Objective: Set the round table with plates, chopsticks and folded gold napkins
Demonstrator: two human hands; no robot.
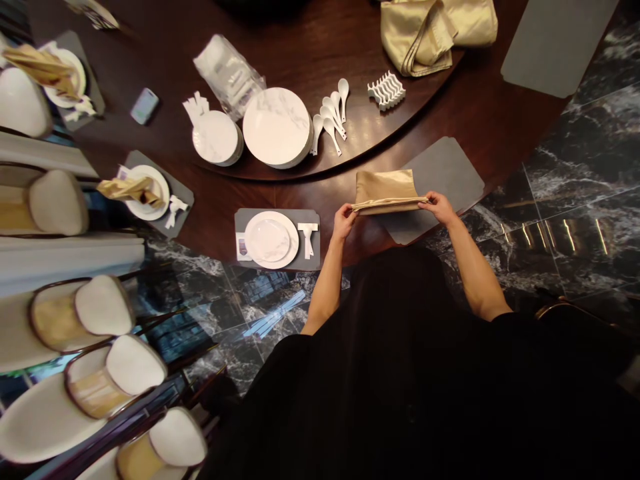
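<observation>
the left hand [343, 222] and the right hand [439, 207] hold a gold satin napkin [385, 192], folded into a flat band, by its two ends, over a grey placemat [443, 177] at the edge of a dark wood table [320, 197]. on both hands the fingers sit close together and appear to pinch the napkin's long folded edge against the thumbs, though the exact grip is too small to read. this mat shows no plate so far. just to the left, a nearer mat [277, 217] carries a marble-pattern plate pair [267, 240] and a folded white paper piece [307, 239], but no napkin. further left, a plate [147, 212] on another mat already has a gold napkin fold [131, 190]. on the wooden turntable [310, 67] remain a stack of marble-pattern plates [277, 127], a smaller stack [215, 137], white porcelain spoons [333, 117], a white rest rack [386, 90] and a heap of gold napkins [435, 33].
</observation>
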